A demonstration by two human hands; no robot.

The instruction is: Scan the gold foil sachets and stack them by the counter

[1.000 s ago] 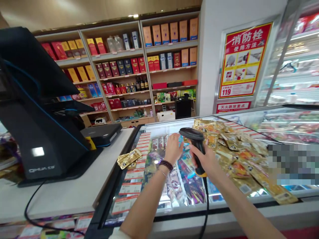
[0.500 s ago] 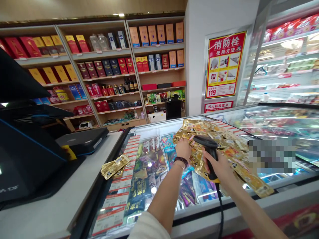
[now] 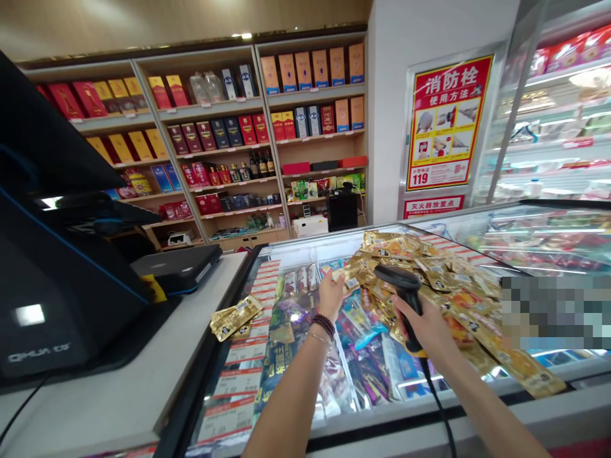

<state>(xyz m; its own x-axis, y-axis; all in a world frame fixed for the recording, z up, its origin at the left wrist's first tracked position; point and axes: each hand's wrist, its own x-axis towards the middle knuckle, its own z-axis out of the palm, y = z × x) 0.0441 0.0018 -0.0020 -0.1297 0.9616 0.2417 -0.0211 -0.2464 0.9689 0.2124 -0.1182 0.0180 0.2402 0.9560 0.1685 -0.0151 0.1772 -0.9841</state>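
Some gold packets [image 3: 236, 318] lie on the freezer [image 3: 363, 439] at nine o'clock from the left hand [image 3: 331, 292], which pinches another packet [image 3: 352, 282] at its two o'clock. The right hand [image 3: 426, 324] grips a black scanner [image 3: 409, 299], with a heap of packets [image 3: 465, 299] at its two o'clock.

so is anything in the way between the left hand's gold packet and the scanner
Nothing visible stands between the gold packet in the left hand and the scanner; other packets lie below.

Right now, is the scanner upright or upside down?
Roughly upright: the scanner head is on top, your right hand grips its handle, and the cord hangs below.
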